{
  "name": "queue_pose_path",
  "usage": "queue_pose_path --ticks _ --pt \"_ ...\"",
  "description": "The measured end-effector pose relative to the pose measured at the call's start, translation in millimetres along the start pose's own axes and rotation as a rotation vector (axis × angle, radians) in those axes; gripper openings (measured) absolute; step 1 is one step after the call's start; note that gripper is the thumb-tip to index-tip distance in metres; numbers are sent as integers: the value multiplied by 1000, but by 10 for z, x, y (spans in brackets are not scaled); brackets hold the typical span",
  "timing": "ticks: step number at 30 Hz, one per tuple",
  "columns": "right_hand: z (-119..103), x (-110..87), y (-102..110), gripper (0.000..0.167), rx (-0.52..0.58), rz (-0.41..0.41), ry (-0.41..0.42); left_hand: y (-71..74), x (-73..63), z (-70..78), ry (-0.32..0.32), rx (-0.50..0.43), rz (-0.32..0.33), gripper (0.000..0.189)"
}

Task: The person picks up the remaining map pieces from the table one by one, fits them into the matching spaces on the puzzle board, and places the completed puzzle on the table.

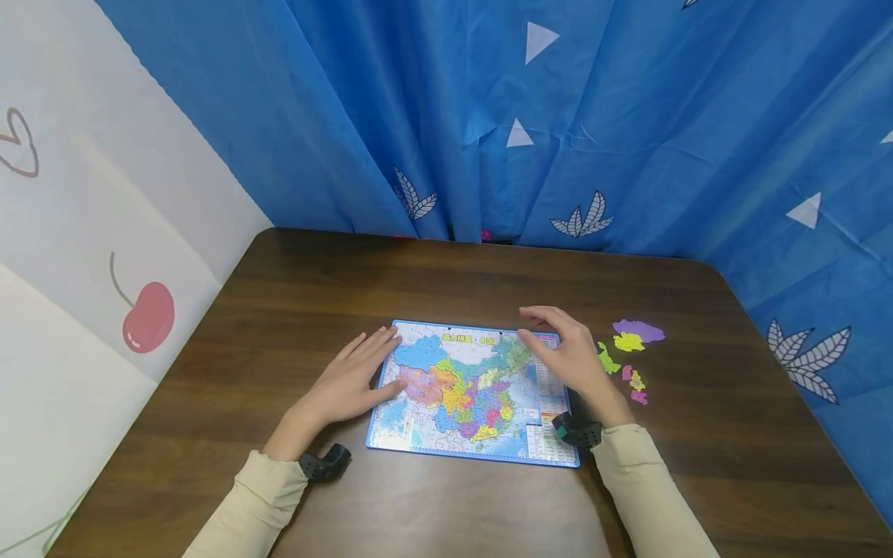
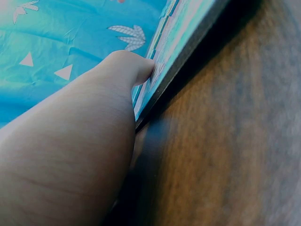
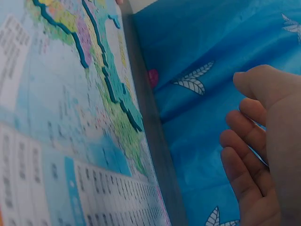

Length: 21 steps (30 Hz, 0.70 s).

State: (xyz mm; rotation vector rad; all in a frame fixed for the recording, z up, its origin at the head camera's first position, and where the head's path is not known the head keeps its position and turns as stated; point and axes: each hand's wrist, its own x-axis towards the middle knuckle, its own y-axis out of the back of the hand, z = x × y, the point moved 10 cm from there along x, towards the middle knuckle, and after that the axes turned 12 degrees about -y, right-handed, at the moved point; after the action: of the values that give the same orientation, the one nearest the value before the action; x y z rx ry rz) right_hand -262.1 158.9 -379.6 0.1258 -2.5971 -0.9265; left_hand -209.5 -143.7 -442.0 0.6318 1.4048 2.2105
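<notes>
A map puzzle board (image 1: 519, 446) with a blue rim lies flat on the table, its coloured pieces standing slightly proud of the printed base. On the board's left edge rests my left hand (image 1: 346, 385), fingers spread and nearly straight; its thumb touches the surface in the left wrist view. My right hand (image 1: 568, 358) is held above the board's upper right corner, fingers loosely bent and nothing in them. Right of that hand lie several loose puzzle pieces, among them a purple one (image 1: 649, 332), a yellow one (image 1: 629, 342) and a green one (image 1: 608, 359).
Smaller pink pieces (image 1: 639, 397) lie nearer the right forearm. The brown wooden table (image 1: 314, 271) reaches back to a blue curtain (image 1: 432, 116). A white patterned cloth (image 1: 84, 194) hangs along the left side.
</notes>
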Motion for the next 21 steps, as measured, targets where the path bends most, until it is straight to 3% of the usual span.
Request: queue_pose_path --ticks 21 --pt "354 23 356 38 -76 71 -161 -16 -1 -24 9 -10 -6 81"
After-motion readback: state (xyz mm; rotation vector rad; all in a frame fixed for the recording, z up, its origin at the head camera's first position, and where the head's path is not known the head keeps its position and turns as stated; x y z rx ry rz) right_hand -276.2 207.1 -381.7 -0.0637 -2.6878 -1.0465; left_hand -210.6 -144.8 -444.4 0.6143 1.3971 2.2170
